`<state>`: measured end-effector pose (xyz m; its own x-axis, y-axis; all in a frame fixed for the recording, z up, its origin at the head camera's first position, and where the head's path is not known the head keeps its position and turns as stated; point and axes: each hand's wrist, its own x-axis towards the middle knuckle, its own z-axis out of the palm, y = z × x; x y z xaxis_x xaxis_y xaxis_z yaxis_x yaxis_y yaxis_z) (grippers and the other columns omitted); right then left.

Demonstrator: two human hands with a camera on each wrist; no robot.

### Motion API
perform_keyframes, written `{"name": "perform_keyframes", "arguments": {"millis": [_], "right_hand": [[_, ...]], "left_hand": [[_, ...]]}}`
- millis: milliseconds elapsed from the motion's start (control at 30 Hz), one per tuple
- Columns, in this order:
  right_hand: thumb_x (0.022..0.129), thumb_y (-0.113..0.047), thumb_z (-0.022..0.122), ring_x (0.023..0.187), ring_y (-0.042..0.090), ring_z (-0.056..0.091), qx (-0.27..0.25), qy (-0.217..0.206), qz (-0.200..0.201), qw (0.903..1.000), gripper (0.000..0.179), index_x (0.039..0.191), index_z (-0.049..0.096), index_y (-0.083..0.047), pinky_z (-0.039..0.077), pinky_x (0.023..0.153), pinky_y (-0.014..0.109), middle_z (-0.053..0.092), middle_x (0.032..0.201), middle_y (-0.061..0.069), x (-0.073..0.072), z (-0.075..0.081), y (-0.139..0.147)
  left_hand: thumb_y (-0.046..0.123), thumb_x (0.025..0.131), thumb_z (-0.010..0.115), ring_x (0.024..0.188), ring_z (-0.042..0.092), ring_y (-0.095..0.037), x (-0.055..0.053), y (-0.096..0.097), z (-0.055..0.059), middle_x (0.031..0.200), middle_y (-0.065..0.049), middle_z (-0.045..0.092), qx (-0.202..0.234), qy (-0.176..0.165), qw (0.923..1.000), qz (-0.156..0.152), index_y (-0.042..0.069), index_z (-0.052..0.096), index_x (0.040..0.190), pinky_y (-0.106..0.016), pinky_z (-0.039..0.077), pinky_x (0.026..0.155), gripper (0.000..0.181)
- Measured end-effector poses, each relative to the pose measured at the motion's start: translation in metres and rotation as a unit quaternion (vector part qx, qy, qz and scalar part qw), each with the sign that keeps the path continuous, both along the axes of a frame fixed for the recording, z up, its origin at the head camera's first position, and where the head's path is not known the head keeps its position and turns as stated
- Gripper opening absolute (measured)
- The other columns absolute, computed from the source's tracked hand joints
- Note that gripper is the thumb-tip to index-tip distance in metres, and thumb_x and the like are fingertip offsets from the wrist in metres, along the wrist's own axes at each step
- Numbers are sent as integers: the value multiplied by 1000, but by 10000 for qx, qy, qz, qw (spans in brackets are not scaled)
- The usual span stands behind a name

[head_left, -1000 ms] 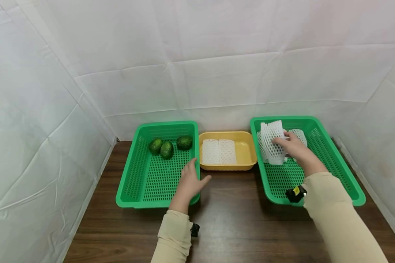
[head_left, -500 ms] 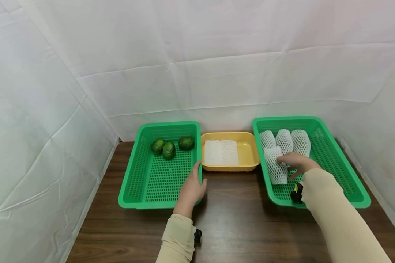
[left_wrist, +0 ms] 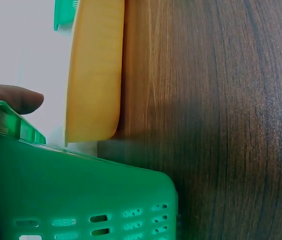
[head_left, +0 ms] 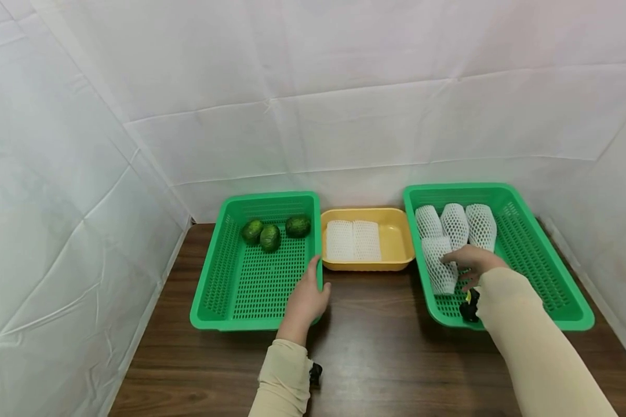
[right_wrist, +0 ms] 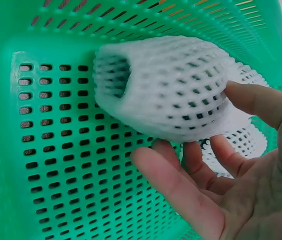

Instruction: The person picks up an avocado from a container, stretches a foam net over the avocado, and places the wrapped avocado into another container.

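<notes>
My right hand (head_left: 472, 260) is in the right green basket (head_left: 553, 255), its thumb and fingertips on either side of one end of a white foam net sleeve (right_wrist: 170, 90) around an avocado, with dark green showing through the mesh. That sleeve lies at the basket's left side, its open end facing the near side. Behind it lie several more filled foam net sleeves (head_left: 454, 225). My left hand (head_left: 306, 298) rests at the right rim of the left green basket (head_left: 203, 289), fingers extended; in the left wrist view one finger (left_wrist: 23, 100) shows above the rim. Several bare avocados (head_left: 269, 238) sit in that basket.
Between the baskets stands a yellow tray (head_left: 393, 240) with two stacks of flat white foam net sleeves (head_left: 353, 240). All stand on a dark wooden table (head_left: 375, 347). White sheeting (head_left: 344, 127) closes off the back and sides.
My right hand has lowered the foam net sleeve from above the right basket down onto its floor. My left hand has come against the left basket's rim. The last half second shows little movement.
</notes>
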<state>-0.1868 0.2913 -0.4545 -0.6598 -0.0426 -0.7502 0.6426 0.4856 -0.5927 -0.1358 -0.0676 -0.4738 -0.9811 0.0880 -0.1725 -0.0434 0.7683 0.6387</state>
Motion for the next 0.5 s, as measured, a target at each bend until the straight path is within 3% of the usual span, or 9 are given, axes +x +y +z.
{"name": "perform_keyframes", "arguments": {"millis": [300, 400, 500], "right_hand": [[95, -33, 44, 113, 48, 43, 544, 207, 531, 9969, 78, 140, 4, 16, 51, 74, 45, 28, 131, 42, 1, 8, 4], [95, -36, 42, 114, 48, 42, 752, 342, 717, 9940, 78, 141, 3, 15, 50, 74, 45, 26, 133, 41, -1, 14, 3], [96, -38, 40, 118, 50, 35, 891, 800, 655, 9906, 77, 141, 5, 14, 47, 80, 48, 19, 136, 39, -4, 25, -2]], "left_hand": [[26, 94, 53, 48, 49, -19, 1, 1, 2, 140, -16, 40, 64, -4, 10000, -28, 23, 16, 149, -35, 39, 46, 66], [26, 94, 53, 50, 49, -18, 1, 1, 2, 139, -16, 41, 51, -9, 10000, -31, 22, 16, 149, -35, 39, 47, 66], [27, 95, 53, 49, 49, -18, 1, 0, 1, 140, -15, 40, 47, -26, 10000, -40, 23, 15, 149, -35, 39, 47, 66]]}}
